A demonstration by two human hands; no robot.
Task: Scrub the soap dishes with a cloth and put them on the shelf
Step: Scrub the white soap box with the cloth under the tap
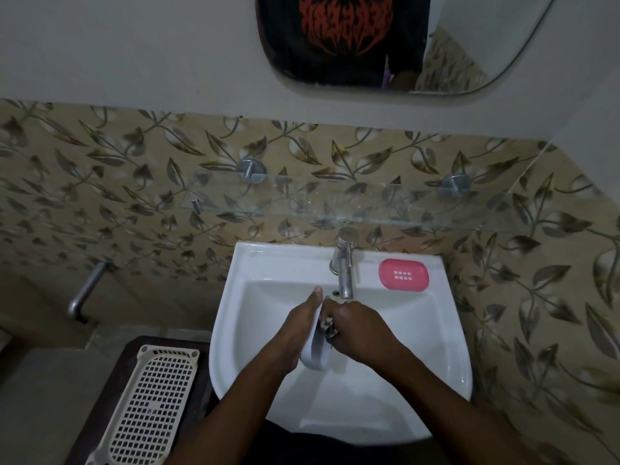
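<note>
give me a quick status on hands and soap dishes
Left hand holds white soap dish on edge over sink; right hand scrubbing it with cloth. Pink soap dish waits on sink rim. Glass shelf unobstructed.

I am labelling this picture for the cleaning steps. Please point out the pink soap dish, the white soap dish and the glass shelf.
pink soap dish [403, 275], head view, on its slotted middle.
white soap dish [315, 350], head view, on its outer wall between the hands.
glass shelf [335, 199], head view, on the bare pane.

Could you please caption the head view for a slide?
Over the sink, left hand holds a white soap dish; right hand scrubs it.
</note>
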